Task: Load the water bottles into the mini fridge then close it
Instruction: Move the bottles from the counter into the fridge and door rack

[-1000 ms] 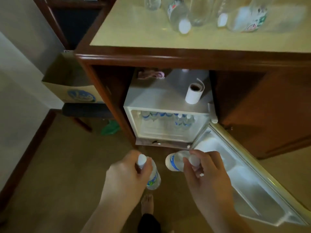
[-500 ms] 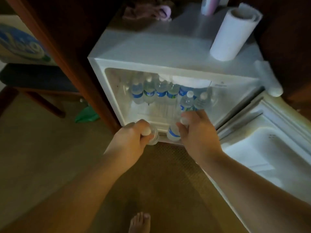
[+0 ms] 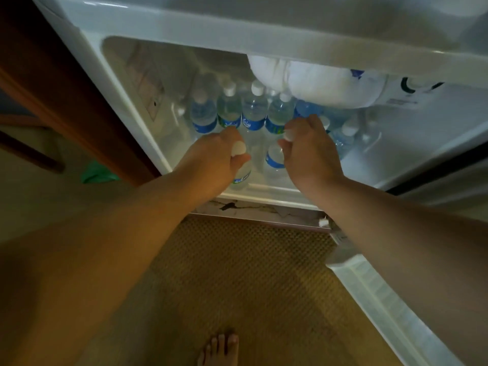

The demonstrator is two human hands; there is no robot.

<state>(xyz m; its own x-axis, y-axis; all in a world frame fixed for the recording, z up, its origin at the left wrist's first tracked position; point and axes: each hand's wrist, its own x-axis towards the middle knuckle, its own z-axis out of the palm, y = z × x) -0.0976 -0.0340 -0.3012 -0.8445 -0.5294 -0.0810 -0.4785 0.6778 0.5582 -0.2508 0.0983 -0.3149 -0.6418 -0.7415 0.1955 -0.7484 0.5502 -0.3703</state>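
The white mini fridge (image 3: 126, 107) stands open right in front of me. My left hand (image 3: 211, 157) grips a clear water bottle (image 3: 241, 175) by its white-capped neck, just inside the fridge's front edge. Beside it my right hand (image 3: 309, 154) holds a second bottle (image 3: 274, 161) with a blue label, upright on the fridge floor. A row of several capped bottles (image 3: 253, 112) stands behind both hands, with more bottles (image 3: 343, 138) to the right. Frost (image 3: 311, 83) bulges from the freezer box above them.
The fridge door (image 3: 383, 294) hangs open at the lower right. A dark wooden cabinet wall (image 3: 66, 101) flanks the fridge on the left, with something green (image 3: 97, 175) on the floor beside it. Brown carpet (image 3: 237, 273) and my bare foot (image 3: 219, 350) lie below.
I have leaned in much closer. Both hands have carried their bottles from in front of the fridge past its front edge into the compartment.
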